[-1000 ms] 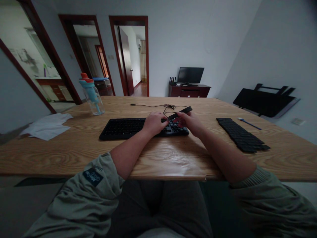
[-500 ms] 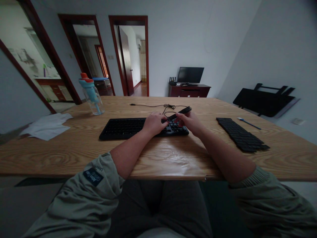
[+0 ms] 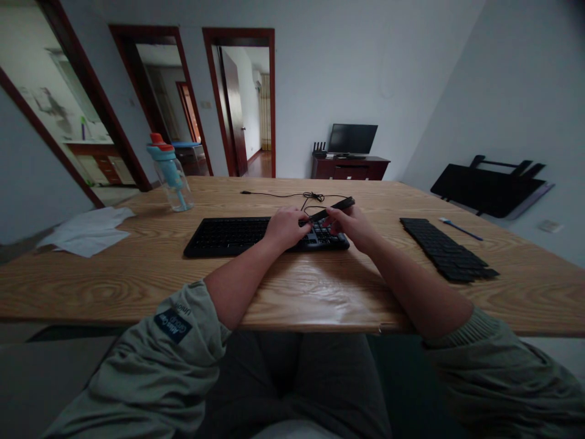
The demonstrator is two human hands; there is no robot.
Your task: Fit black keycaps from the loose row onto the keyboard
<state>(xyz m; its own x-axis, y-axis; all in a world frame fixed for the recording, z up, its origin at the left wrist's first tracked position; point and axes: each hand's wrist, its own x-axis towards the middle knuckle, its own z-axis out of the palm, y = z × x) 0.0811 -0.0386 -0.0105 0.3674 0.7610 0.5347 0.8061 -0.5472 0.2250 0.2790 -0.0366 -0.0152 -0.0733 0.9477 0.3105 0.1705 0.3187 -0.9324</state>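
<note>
A black keyboard (image 3: 228, 235) lies on the wooden table in front of me, its keys dark. My right hand (image 3: 350, 225) grips a slim black bar (image 3: 338, 208) over the keyboard's right end; the bar slants, its far end raised to the right. I cannot make out what kind of thing it is. Resting on the keyboard left of the number pad, my left hand (image 3: 287, 227) has its fingers curled together near the bar's lower end. What those fingers pinch, if anything, is hidden. The keyboard's thin cable (image 3: 313, 196) lies bundled behind it.
On the right of the table (image 3: 292, 292) lie rows of loose black keycaps (image 3: 443, 250) and a blue-handled brush (image 3: 461, 229). A clear bottle with a blue and red lid (image 3: 170, 174) stands at the back left. White tissues (image 3: 86, 231) lie at the left edge.
Hardly anything differs. The view has shifted slightly, and both hands keep their places on the keyboard and the black bar.
</note>
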